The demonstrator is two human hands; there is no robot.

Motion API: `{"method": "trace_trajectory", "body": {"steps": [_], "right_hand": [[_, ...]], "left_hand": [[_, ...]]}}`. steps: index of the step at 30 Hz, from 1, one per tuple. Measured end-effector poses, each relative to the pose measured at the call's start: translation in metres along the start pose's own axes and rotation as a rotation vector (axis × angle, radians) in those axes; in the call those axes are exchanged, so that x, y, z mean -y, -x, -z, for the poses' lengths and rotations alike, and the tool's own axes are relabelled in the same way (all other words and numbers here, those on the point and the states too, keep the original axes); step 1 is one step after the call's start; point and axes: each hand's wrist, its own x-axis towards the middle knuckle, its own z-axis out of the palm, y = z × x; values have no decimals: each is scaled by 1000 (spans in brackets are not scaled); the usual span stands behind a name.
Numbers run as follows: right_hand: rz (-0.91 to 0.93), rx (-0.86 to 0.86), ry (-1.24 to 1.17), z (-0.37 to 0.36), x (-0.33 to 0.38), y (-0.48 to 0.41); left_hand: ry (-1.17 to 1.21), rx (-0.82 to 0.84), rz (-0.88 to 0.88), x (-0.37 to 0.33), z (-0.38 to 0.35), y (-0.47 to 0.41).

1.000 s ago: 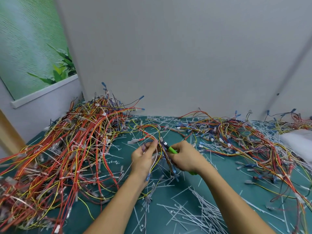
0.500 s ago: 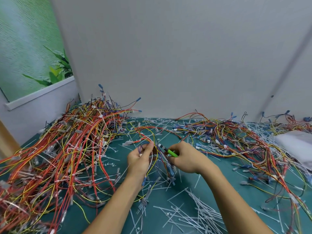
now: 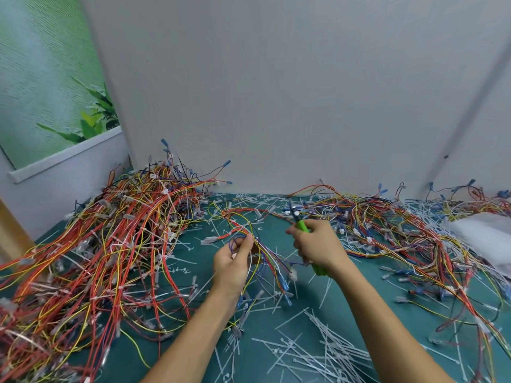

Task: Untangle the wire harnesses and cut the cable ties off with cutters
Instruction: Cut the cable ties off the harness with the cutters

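Observation:
My left hand (image 3: 231, 265) pinches a small wire harness (image 3: 265, 255) of yellow, red, blue and white wires above the green table (image 3: 301, 297). My right hand (image 3: 318, 246) grips green-handled cutters (image 3: 300, 222), jaws pointing up and away, a short way right of the harness and not touching it. The lower handle end (image 3: 318, 270) sticks out below the palm. Blue terminals (image 3: 284, 283) hang from the harness between my wrists.
A big heap of red, orange and yellow harnesses (image 3: 96, 258) fills the left. Another tangle (image 3: 401, 233) runs along the back right. Cut white cable ties (image 3: 318, 352) litter the near table. A white bag (image 3: 486, 239) lies at the far right.
My right hand has drawn the cutters away from the harness, up and to the right. My left hand keeps its hold on the wires.

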Motion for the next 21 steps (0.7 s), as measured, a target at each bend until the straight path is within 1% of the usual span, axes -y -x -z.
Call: {"method": "trace_trajectory", "body": {"steps": [3, 6, 8, 12, 14, 18, 21], "right_hand": [[-4, -5, -58, 14, 0, -4], [59, -2, -13, 20, 5, -2], [113, 8, -20, 22, 11, 3], [259, 103, -43, 20, 30, 18], [306, 141, -7, 13, 36, 25], [345, 89, 110, -3, 34, 27], [342, 69, 64, -7, 30, 25]], "left_hand": [[18, 12, 13, 0, -1, 0], [23, 39, 7, 2, -3, -2], [-18, 55, -20, 4, -3, -3], [-81, 26, -95, 9, -4, -5], [-68, 23, -108, 9, -6, -3], [-87, 34, -155, 4, -6, 1], [-123, 52, -210, 1, -6, 3]]}}
